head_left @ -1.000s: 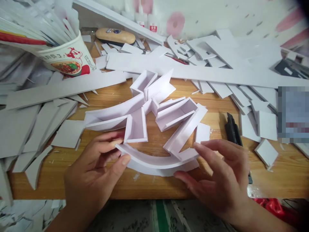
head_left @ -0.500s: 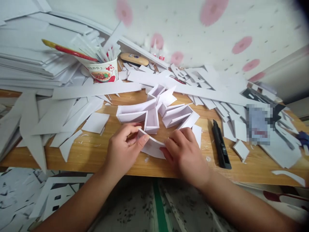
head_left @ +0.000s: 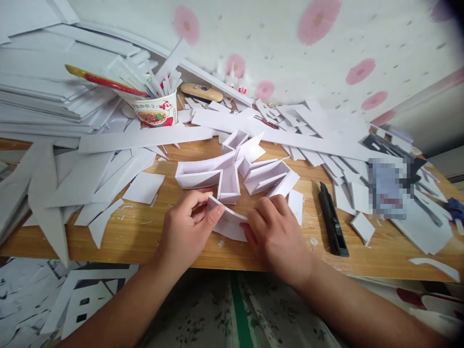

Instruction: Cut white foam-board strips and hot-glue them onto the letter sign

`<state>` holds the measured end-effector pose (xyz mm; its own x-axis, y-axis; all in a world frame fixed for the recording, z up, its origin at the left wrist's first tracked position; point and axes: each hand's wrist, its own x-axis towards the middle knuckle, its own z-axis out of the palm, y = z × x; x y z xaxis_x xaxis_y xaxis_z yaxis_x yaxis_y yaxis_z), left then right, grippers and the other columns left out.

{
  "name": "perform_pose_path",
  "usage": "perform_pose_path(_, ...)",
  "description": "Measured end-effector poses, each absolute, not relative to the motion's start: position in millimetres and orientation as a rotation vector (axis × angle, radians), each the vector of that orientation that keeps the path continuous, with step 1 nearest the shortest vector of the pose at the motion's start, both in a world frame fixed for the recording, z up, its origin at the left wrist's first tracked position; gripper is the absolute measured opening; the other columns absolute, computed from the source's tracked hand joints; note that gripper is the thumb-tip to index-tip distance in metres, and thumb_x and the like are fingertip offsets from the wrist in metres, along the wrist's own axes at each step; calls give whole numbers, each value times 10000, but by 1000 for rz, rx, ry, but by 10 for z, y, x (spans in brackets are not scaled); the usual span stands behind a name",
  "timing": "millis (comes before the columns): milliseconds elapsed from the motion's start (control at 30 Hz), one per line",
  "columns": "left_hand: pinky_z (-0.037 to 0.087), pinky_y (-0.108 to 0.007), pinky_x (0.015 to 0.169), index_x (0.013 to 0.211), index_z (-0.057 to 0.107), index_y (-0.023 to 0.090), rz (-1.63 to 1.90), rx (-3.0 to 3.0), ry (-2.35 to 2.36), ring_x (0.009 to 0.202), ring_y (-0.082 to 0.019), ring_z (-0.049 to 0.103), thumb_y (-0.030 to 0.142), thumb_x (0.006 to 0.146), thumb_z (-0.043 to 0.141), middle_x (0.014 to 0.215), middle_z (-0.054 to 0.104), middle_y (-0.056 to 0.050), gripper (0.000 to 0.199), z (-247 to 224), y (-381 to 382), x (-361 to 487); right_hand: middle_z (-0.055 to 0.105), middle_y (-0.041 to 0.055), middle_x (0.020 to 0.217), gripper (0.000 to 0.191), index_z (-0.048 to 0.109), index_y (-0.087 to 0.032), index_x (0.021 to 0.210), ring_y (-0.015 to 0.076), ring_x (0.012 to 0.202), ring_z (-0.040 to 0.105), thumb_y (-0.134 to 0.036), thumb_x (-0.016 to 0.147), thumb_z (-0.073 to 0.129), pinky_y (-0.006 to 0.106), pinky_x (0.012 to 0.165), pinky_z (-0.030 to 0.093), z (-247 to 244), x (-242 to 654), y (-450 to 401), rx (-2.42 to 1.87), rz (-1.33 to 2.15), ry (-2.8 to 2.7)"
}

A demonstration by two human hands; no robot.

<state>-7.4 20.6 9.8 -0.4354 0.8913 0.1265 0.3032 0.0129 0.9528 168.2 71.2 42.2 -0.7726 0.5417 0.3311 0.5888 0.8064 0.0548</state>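
A curved white strip [head_left: 229,223] stands between my two hands near the front edge of the table. My left hand [head_left: 190,223] pinches its left end between thumb and fingers. My right hand [head_left: 275,232] has its fingers closed on the right end, and its fingertips are partly hidden. Just behind the hands is a white open-topped structure [head_left: 229,186] with upright walls and several arms. Right of it lies another open white box-like piece [head_left: 266,176], with a small flat white piece [head_left: 295,205] beside my right hand.
A black cutter [head_left: 332,220] lies right of my right hand. White offcuts [head_left: 145,187] cover the left side and back. A paper cup [head_left: 157,113] full of strips, an oval tan object [head_left: 201,92] and small bottles [head_left: 242,86] stand at the back.
The view has shifted slightly. Both hands keep hold of the curved strip, in almost the same position as before.
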Motion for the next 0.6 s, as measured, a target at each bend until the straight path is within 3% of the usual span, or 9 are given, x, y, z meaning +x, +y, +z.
perform_pose_path(233,596,-255,790,901,635,191,1415,1198,1793,858,-153,683,347,762,686,968,698,-20,215,149,181,-61,534,66,745,154,570,-171,672,217,731,380,-155,816,624,355,654,336,410,1710,705,-852,-169,-2665)
perform_pose_path(433,587,-308,880,1002,635,254,1332,1239,1819,1015,-205,668,334,721,740,1132,674,-23,311,87,101,-107,599,79,802,161,615,-149,755,220,750,421,-110,877,518,359,653,351,392,1724,714,-803,13,-2591)
perform_pose_path(600,617,-323,812,1024,636,277,1193,1297,1956,913,-213,712,332,750,696,1174,681,-32,285,124,85,-143,630,77,786,177,630,-147,768,218,733,435,-123,882,496,380,649,347,372,1725,732,-804,23,-2517)
